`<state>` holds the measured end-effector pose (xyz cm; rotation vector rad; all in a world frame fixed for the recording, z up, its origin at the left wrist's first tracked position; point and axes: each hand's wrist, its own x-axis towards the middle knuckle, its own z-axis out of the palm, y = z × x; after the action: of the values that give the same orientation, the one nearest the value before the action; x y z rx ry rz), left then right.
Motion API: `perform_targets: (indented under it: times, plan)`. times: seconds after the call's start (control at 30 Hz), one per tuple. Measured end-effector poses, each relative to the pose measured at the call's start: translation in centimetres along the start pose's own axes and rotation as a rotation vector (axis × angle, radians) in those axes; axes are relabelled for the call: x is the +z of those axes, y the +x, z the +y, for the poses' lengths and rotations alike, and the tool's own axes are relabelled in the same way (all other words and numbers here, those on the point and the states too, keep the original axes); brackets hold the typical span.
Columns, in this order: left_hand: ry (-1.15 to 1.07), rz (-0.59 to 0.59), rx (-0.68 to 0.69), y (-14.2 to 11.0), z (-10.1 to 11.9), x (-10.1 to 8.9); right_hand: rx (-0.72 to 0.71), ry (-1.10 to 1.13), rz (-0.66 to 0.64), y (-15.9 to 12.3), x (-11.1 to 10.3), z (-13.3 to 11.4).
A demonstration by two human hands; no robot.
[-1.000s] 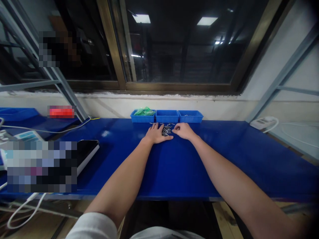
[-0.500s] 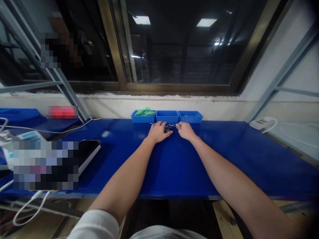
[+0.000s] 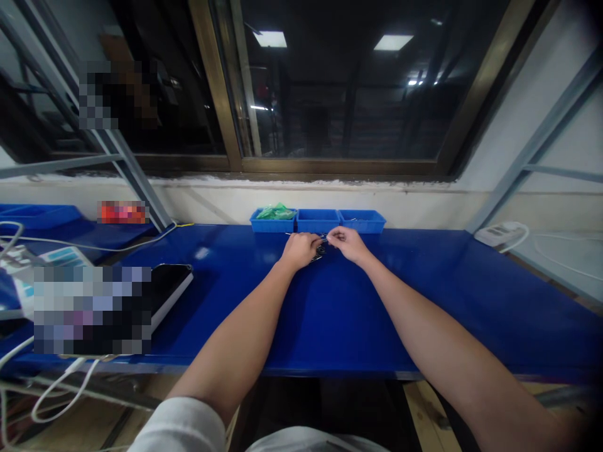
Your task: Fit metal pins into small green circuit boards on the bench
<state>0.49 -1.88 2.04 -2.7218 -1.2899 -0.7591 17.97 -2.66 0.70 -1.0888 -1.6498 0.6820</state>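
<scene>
Metal pins [image 3: 320, 253] lay heaped near the far edge of the blue table [image 3: 358, 314], under the half-closed left hand [image 3: 299, 250]; the right hand [image 3: 346, 244] pinched beside them, whatever it held too small to tell.

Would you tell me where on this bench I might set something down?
Bare bench top lies right of the right forearm and left of the left forearm, beside the black device. Crowded: the blue bins, left hand, right hand and metal pins.

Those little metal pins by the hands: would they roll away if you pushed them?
The small metal pins look thin and stiff, unlikely to bend. Slim and probably round, they'd likely roll or slide on the glossy blue bench top.
</scene>
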Motion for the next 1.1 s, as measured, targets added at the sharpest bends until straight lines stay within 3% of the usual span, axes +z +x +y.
perform_targets:
  times: [0.2,0.4,0.53,0.63,0.73,0.87,1.1]
  plan:
    - [-0.03,0.033,-0.022,-0.2,-0.2,0.2,0.109,0.073,0.107,0.0,-0.7,-0.1]
    - [-0.005,0.081,-0.198,-0.1,-1.4,0.7,0.152,-0.039,0.295,0.7,-1.9,1.2]
    - [-0.004,0.071,-0.266,0.0,-1.7,0.8,0.12,0.088,0.407,1.5,-3.1,1.8]
    - [-0.007,0.046,-0.28,-0.1,-1.7,0.8,0.157,0.229,0.347,1.6,-3.8,2.2]
    - [-0.003,-0.017,-0.309,-0.2,-1.6,0.8,0.239,0.211,0.297,1.4,-4.2,2.7]
    - [0.019,-0.127,-0.289,-0.4,-1.5,0.8,0.242,-0.038,0.247,1.0,-3.6,3.2]
    - [0.013,-0.269,-0.197,-0.5,-1.5,1.3,-0.026,-0.533,-0.035,0.1,-1.0,1.8]
